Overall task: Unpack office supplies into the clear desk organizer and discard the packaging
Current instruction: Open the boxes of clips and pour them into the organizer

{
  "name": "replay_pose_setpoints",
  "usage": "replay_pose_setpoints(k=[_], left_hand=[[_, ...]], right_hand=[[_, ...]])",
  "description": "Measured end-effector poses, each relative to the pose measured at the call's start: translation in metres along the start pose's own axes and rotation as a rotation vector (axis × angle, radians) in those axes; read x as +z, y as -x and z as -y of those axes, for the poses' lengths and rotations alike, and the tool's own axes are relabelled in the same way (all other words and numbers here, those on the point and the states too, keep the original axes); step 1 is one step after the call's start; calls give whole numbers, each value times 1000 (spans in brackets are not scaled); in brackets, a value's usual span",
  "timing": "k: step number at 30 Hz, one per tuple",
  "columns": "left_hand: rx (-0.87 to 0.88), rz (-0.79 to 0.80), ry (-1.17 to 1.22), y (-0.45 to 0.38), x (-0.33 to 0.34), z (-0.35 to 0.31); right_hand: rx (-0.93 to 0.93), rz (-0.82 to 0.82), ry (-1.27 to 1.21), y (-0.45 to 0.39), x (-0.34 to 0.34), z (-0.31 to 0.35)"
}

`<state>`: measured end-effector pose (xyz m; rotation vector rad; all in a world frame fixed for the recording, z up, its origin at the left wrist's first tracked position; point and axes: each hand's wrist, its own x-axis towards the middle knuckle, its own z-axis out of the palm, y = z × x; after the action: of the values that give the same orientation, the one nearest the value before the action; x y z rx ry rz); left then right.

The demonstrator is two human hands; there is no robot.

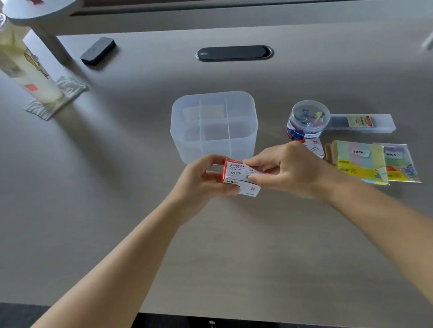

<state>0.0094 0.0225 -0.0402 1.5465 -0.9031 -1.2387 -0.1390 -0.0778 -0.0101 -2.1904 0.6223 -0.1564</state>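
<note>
Grip: both hands are holding a small red-and-white paper clip box (237, 179) above the desk (165, 241), just in front of the clear desk organizer (213, 125).
Left hand: the left hand (201, 183) is wrapping its curled fingers round the box's left end, thumb underneath.
Right hand: the right hand (286, 168) is pinching the box's right end between thumb and fingertips.
Box: it is tilting slightly, its printed top face turned toward the camera; whether its flap is open cannot be told.
Organizer: it is standing upright on the desk, its divided compartments showing nothing inside.
Supplies to the right: a round clear tub of coloured binder clips (307, 120) is sitting beside a long clear case (364, 123); near them, packets of sticky notes (364, 161) are lying flat, partly overlapping.
Far left: a tall iced drink (14, 62) with a red straw is standing on a napkin (56, 99).
Back of desk: a black eraser (98, 50) is lying near a grey stand (47, 26), and a dark oval cable port (234, 53) is sitting beyond the organizer.
</note>
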Motion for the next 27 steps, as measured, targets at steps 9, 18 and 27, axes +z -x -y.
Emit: replay_pose_setpoints(k=[9, 18, 27], left_hand=[[-20, 42, 12, -12, -25, 25], [92, 74, 212, -3, -35, 68], [260, 87, 221, 29, -43, 84]], right_hand=[[27, -244, -160, -20, 31, -15], [-126, -480, -71, -24, 83, -31], [-130, -368, -293, 1, 113, -11]])
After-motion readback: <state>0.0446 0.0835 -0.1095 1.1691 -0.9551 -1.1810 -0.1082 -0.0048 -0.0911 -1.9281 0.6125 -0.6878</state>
